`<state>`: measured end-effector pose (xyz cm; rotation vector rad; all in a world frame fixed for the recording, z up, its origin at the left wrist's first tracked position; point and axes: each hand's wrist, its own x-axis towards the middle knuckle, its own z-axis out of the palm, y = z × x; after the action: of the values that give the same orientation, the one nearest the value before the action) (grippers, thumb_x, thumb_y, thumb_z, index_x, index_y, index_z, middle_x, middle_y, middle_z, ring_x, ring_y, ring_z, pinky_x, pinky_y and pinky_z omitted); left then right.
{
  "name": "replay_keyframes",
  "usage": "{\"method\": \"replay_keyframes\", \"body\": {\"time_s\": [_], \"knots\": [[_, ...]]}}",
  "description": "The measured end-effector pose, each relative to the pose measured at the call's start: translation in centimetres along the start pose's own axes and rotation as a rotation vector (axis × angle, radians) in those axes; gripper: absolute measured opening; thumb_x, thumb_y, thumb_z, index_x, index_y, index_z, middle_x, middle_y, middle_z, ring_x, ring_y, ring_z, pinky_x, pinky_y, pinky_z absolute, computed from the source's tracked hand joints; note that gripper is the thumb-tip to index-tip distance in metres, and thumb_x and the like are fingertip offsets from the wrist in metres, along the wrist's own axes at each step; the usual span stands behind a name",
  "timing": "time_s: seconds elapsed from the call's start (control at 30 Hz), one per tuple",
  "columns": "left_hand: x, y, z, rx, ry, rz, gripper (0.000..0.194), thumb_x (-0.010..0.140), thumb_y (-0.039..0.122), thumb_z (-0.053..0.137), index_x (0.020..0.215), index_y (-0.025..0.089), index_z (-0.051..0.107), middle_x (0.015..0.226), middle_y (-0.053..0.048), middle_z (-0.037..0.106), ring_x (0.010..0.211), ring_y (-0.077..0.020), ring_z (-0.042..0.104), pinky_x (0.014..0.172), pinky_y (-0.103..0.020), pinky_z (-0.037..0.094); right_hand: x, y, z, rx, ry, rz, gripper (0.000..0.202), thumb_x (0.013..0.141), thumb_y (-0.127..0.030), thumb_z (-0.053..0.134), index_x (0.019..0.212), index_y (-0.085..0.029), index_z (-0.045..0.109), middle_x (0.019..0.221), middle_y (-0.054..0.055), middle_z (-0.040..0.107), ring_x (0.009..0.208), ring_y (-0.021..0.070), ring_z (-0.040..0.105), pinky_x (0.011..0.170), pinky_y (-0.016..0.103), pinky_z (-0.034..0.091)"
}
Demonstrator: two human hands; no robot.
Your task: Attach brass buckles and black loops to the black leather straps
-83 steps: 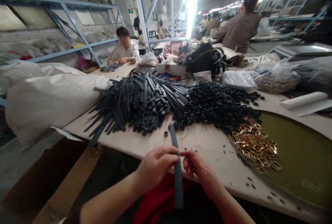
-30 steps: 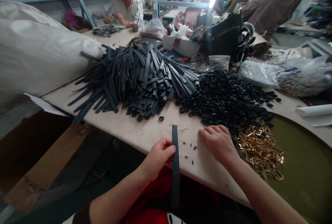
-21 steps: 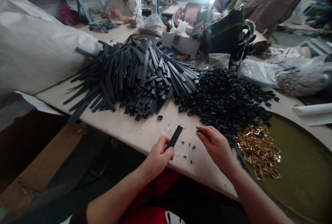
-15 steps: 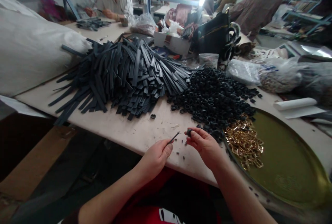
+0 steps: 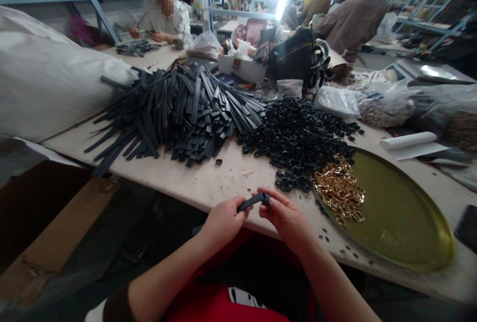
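Note:
My left hand (image 5: pixel 228 218) is closed on a dark grey strap (image 5: pixel 249 203), whose free end points right. My right hand (image 5: pixel 285 216) pinches a small black loop (image 5: pixel 265 198) at that end. The loop and the strap's tip meet there; whether the strap passes through it I cannot tell. Both hands are just above the front edge of the table (image 5: pixel 175 183). Beyond them lies a big heap of similar straps (image 5: pixel 179 108), with a pile of black loops (image 5: pixel 298 138) to its right. One single loop (image 5: pixel 218 161) sits apart in front of the straps.
A round brass-coloured tray (image 5: pixel 402 207) at the right carries gold metal buckles (image 5: pixel 341 188). A white sack (image 5: pixel 55 78) bulges at the left. Plastic bags (image 5: pixel 337 101), a black bag (image 5: pixel 292 58) and a white roll (image 5: pixel 408 140) lie farther back. Another person (image 5: pixel 167 19) sits across the table.
My hands have come together, and the strap's end now meets the loop in my right hand. The view has shifted a little, so the tray and piles appear farther left.

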<state>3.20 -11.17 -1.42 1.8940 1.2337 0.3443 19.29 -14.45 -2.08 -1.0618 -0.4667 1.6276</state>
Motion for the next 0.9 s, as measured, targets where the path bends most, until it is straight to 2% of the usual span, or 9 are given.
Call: {"method": "replay_keyframes", "body": {"time_s": [0.1,0.2,0.27,0.33,0.4,0.5,0.6,0.73,0.9], "knots": [[-0.4,0.0,0.4,0.17,0.038,-0.008,0.025,0.087,0.029,0.035,0.081,0.021,0.059,0.073,-0.001,0.063,0.068,-0.0166,0.056,0.058,-0.024,0.035,-0.7,0.1,0.0,-0.05,-0.023,-0.009,0.032,0.07,-0.034,0.068,0.1,-0.021,0.065,0.096,0.004,0.067,0.067,0.0083,0.057,0.066,0.023,0.048],[-0.6,0.3,0.6,0.328,0.094,-0.005,0.024,0.085,0.024,0.036,0.085,0.021,0.06,0.078,-0.004,0.065,0.075,-0.0193,0.058,0.064,-0.027,0.037,-0.9,0.5,-0.1,-0.091,0.019,-0.004,0.035,0.067,-0.032,0.071,0.1,-0.021,0.065,0.087,0.001,0.067,0.062,0.0065,0.055,0.064,0.021,0.047],[-0.9,0.7,0.7,0.373,0.134,0.034,0.023,0.083,0.025,0.041,0.096,0.02,0.059,0.09,-0.006,0.065,0.084,-0.0215,0.057,0.072,-0.03,0.038,-1.0,0.8,-0.3,-0.044,0.045,0.033,0.035,0.065,-0.031,0.072,0.097,-0.02,0.066,0.08,0.0,0.066,0.061,0.0062,0.055,0.064,0.02,0.047],[-1.2,1.0,0.7,0.358,0.149,0.09,0.03,0.082,0.03,0.045,0.107,0.018,0.055,0.1,-0.008,0.064,0.091,-0.0224,0.056,0.078,-0.031,0.038,-1.0,1.0,-0.5,0.005,0.065,0.07,0.035,0.063,-0.03,0.074,0.095,-0.021,0.066,0.075,-0.001,0.065,0.06,0.0061,0.055,0.064,0.02,0.047],[-1.4,1.2,0.6,0.299,0.112,0.11,0.03,0.084,0.035,0.041,0.104,0.018,0.056,0.096,-0.007,0.064,0.085,-0.0206,0.057,0.073,-0.029,0.038,-1.1,1.3,-0.9,0.018,0.075,0.086,0.034,0.061,-0.029,0.075,0.093,-0.022,0.066,0.071,-0.003,0.064,0.059,0.006,0.056,0.064,0.02,0.047],[-1.5,1.1,0.5,0.168,0.013,0.05,0.032,0.088,0.034,0.031,0.08,0.018,0.057,0.072,-0.002,0.062,0.065,-0.0153,0.054,0.057,-0.024,0.034,-1.3,1.7,-1.4,-0.019,0.065,0.08,0.029,0.062,-0.03,0.075,0.088,-0.022,0.064,0.069,-0.004,0.063,0.059,0.0067,0.057,0.066,0.022,0.047],[-1.3,0.9,0.6,0.055,-0.046,0.015,0.031,0.087,0.032,0.034,0.069,0.017,0.053,0.062,0.001,0.056,0.058,-0.0121,0.05,0.051,-0.022,0.029,-1.4,2.0,-1.7,-0.128,0.071,0.027,0.028,0.065,-0.033,0.072,0.089,-0.021,0.063,0.073,-0.003,0.064,0.061,0.0078,0.057,0.067,0.024,0.046],[-1.0,1.1,0.4,0.039,-0.14,0.04,0.03,0.086,0.031,0.036,0.066,0.017,0.054,0.057,0.003,0.052,0.053,-0.0107,0.046,0.049,-0.022,0.026,-1.7,1.8,-1.7,-0.284,0.058,0.009,0.03,0.065,-0.036,0.071,0.09,-0.02,0.062,0.063,-0.004,0.062,0.059,0.0089,0.055,0.065,0.024,0.043],[-0.6,2.2,-0.3,0.015,-0.306,0.066,0.03,0.085,0.03,0.037,0.073,0.018,0.061,0.062,0.001,0.056,0.058,-0.0125,0.05,0.053,-0.023,0.031,-2.0,0.6,-2.1,-0.386,-0.093,0.094,0.027,0.066,-0.035,0.069,0.086,-0.018,0.063,0.051,-0.006,0.057,0.05,0.0082,0.049,0.053,0.022,0.036]]}}
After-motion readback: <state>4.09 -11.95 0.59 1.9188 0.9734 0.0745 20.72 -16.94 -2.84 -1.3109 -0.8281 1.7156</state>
